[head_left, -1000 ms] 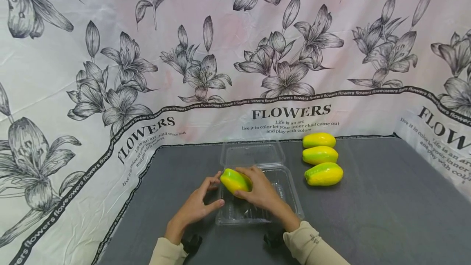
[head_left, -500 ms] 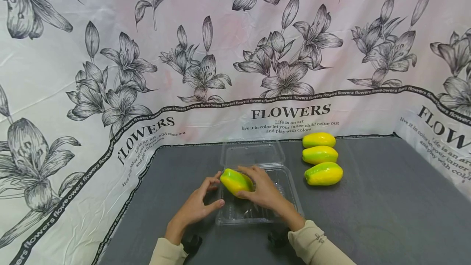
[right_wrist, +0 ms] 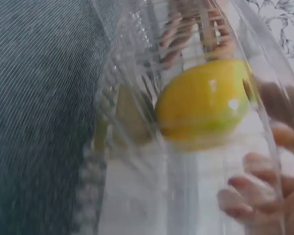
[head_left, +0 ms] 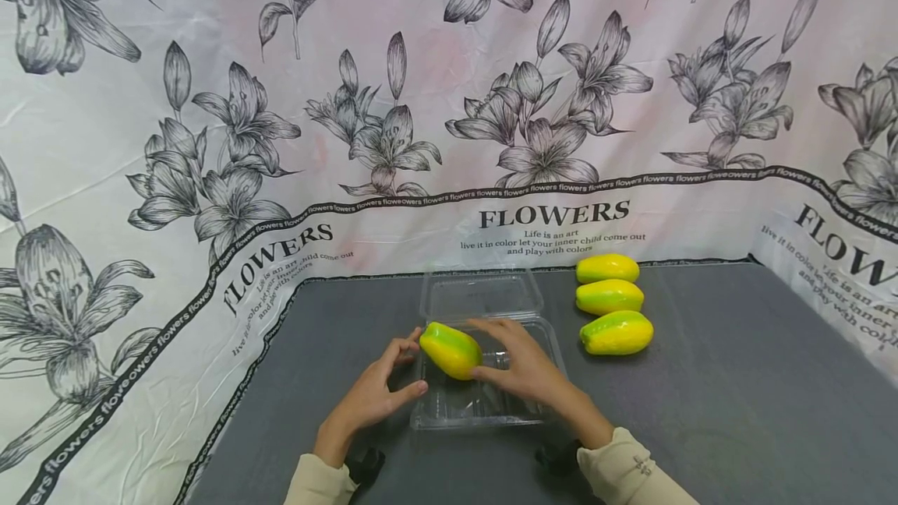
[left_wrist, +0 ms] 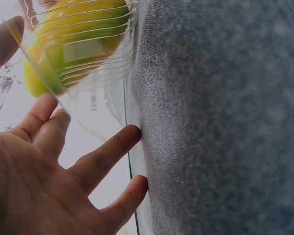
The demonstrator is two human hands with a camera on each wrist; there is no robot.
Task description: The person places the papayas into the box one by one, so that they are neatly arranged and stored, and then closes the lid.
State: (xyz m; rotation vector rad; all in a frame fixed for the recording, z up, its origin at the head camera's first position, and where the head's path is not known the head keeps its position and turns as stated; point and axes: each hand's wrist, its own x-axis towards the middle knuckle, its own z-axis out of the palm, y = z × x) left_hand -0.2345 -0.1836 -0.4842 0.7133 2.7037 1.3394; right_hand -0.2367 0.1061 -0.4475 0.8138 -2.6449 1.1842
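Note:
A yellow-green papaya (head_left: 451, 351) lies slanted in the left part of a clear plastic clamshell box (head_left: 484, 411), its narrow end near the left rim. My left hand (head_left: 372, 394) is at the box's left side, fingers spread; in the left wrist view, fingertips of this hand (left_wrist: 54, 171) meet the rim beside the papaya (left_wrist: 83, 44), seen through the ribbed wall. My right hand (head_left: 522, 369) hovers over the box at the papaya's right end, thumb and fingers apart. Whether its thumb touches the fruit I cannot tell. The right wrist view shows the papaya (right_wrist: 203, 105) through the clear wall.
The box's lid (head_left: 484, 294) lies folded back behind it. Three more papayas (head_left: 617, 333) are lined up at the right rear of the dark grey table (head_left: 701, 411). A flower-printed cloth (head_left: 421, 240) hangs behind the table.
My right hand has loosened from the papaya and drawn a little to the right. The papaya stays slanted in the box, and my left hand has hardly moved.

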